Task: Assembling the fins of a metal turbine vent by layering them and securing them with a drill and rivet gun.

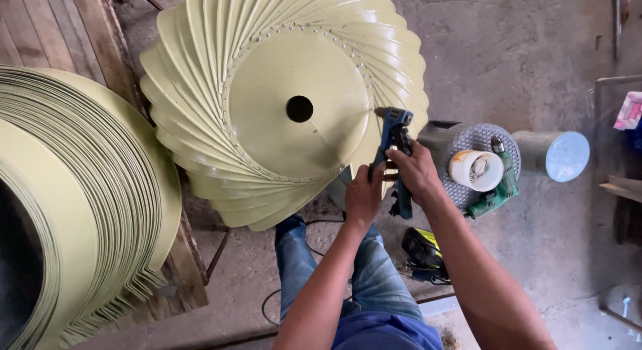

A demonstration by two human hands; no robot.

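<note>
A big pale green turbine ventilator (281, 102), made of many curved fins around a round cap with a dark hole in the middle, fills the top centre of the view. At about four o'clock on its rim, a blue hand riveter (396, 146) has its nose against the edge of the cap. Both hands are closed on this tool. The right hand (416, 170) grips the handles from the right side, and the left hand (364, 193) holds them from the left, just below the rim, with its fingers wrapped around.

At three o'clock from the hands stands a stool with a patterned grey seat (491, 139). On it rest a white cup (475, 169) and a green power drill (501, 186). A grey cylinder (554, 154) lies just beside the stool, further to three o'clock. At nine o'clock, a stack of pale green metal strips (80, 203) lies on a wooden pallet (53, 22). Below the hands, at six o'clock, the person's knees in blue jeans (374, 276) are visible over the concrete floor (521, 49).
</note>
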